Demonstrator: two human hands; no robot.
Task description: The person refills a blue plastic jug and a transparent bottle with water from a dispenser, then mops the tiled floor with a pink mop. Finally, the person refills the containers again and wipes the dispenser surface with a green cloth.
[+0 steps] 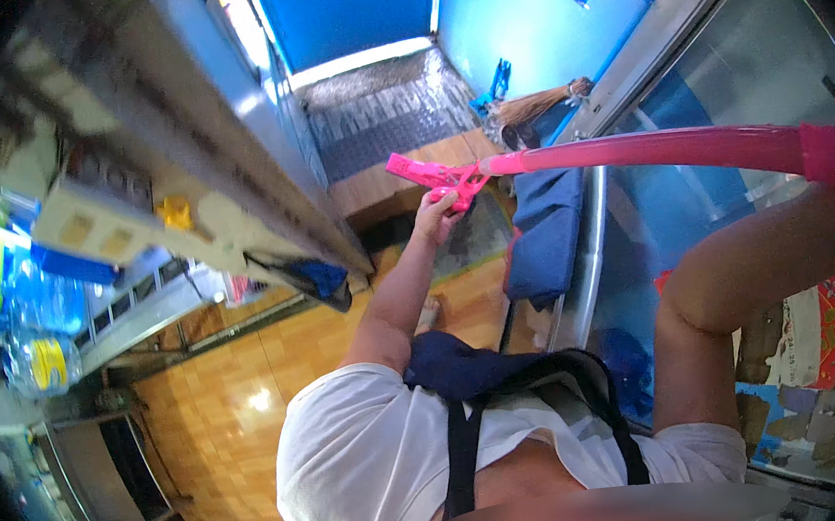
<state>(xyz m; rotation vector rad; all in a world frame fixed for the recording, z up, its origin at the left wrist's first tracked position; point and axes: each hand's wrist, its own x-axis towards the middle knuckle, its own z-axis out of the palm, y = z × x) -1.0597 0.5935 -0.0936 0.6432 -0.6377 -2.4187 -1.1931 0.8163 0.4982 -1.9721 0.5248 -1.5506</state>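
Note:
My left arm reaches forward, and my left hand (437,214) is closed on the pink plastic head of a long-handled tool (668,151). Its kind does not show clearly. The head has openwork sides and a flat, narrow end pointing left. From it a glossy pink pole runs right, thickening into a sleeve near the picture's dark rim. My right arm (769,257) is bent and raised toward that same end of the pole. The right hand lies beyond the visible edge. Below the pole, a dark blue cloth (544,233) hangs beside the metal-framed glass.
Glass panels in a metal frame (582,295) stand close on my right. A straw broom (543,103) leans by the blue wall. Ahead, a wooden step (361,194) leads to a mat (385,128) and blue door (349,16). Shelving with water bottles (44,296) stands left.

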